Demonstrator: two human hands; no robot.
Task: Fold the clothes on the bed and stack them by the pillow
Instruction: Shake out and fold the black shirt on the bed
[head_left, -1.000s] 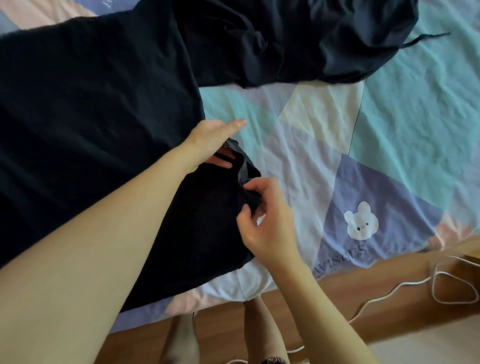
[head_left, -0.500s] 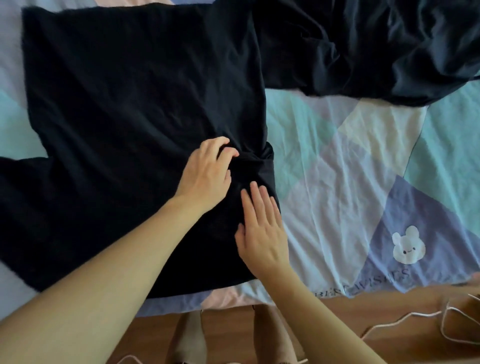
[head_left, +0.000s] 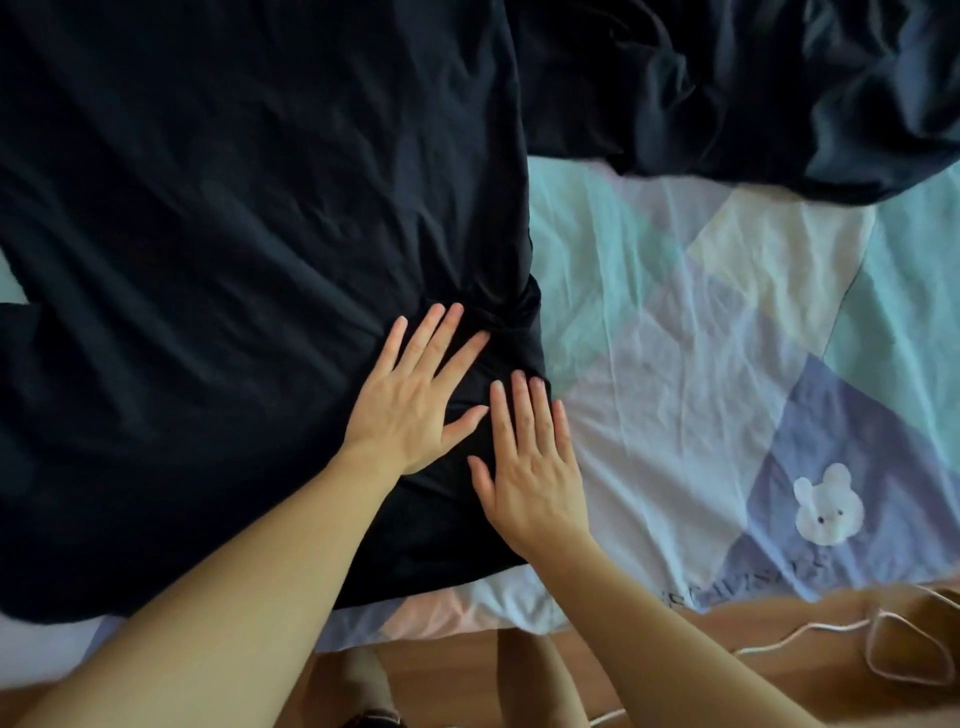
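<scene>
Both hands, left (head_left: 410, 402) and right (head_left: 530, 467), press spread flat on the dark garment (head_left: 234, 260); sheet lettering (head_left: 691, 592) unreadable.

Dark navy shirt (head_left: 234, 270): matt, softly creased knit cloth. Bedsheet (head_left: 675, 338): smooth, finely wrinkled pastel woven cotton-like cloth. Floor (head_left: 649, 654): brown wood, slight sheen. Cable (head_left: 810, 631): white, smooth plastic.

A bedroom in a home. A bed takes up most of the view, covered by a pastel patchwork sheet (head_left: 701, 332) printed with a white cartoon bunny (head_left: 828, 506) and lettering. Dark clothes (head_left: 234, 234) lie spread over it. Below the bed's edge is a wooden floor (head_left: 691, 631), where a white cable (head_left: 810, 631) trails.
</scene>
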